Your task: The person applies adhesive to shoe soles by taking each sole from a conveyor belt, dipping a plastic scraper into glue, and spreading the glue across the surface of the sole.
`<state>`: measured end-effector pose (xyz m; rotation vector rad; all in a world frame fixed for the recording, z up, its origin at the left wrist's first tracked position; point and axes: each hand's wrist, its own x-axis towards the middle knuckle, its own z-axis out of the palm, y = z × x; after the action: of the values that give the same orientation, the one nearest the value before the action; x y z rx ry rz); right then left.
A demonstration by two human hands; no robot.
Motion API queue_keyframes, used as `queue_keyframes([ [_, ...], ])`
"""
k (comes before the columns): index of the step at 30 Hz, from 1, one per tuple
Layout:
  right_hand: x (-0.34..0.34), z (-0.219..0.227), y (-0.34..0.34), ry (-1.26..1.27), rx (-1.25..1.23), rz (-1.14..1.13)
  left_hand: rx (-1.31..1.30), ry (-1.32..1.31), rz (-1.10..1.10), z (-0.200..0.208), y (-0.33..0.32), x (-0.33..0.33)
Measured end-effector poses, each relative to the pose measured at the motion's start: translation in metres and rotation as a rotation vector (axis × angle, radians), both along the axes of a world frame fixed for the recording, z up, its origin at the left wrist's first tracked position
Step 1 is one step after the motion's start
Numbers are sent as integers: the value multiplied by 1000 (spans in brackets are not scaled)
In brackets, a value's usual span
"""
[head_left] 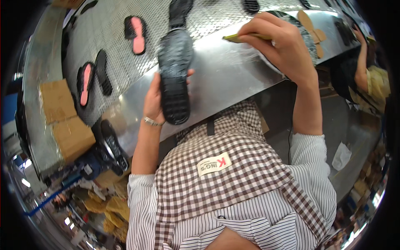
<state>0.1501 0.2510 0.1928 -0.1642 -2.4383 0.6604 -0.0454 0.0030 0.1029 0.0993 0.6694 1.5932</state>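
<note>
My left hand point(155, 100) grips a black shoe sole point(175, 75) by its lower end, tread side up, above the shiny metal edge of the conveyor point(225, 71). A silver bracelet sits on that wrist. My right hand point(280, 43) is closed around a thin yellow-green stick point(233, 38), perhaps a brush handle, whose tip points left toward the sole. Under that hand lies a dark sole, mostly hidden.
Several soles ride the mesh belt point(112, 50): pink-lined ones point(136, 35) point(85, 83) and black ones point(180, 12). Tan insole pieces point(313, 30) lie at the right. Cardboard pieces point(66, 121) sit at the left. Another person point(373, 79) stands at the far right.
</note>
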Motion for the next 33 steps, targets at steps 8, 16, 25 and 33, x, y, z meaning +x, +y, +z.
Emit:
queue_keyframes([
  [8,90,-79,13,7,-493,-667,-30,411,164,7,1,-12],
  [16,86,-95,13,-47,-634,-682,-123,488,212,8,5,-1],
  [25,88,-101,23,23,-870,-670,-234,589,298,2,-2,-4],
  [33,35,-41,-56,309,-1168,-449,-95,1278,426,-12,-15,22],
])
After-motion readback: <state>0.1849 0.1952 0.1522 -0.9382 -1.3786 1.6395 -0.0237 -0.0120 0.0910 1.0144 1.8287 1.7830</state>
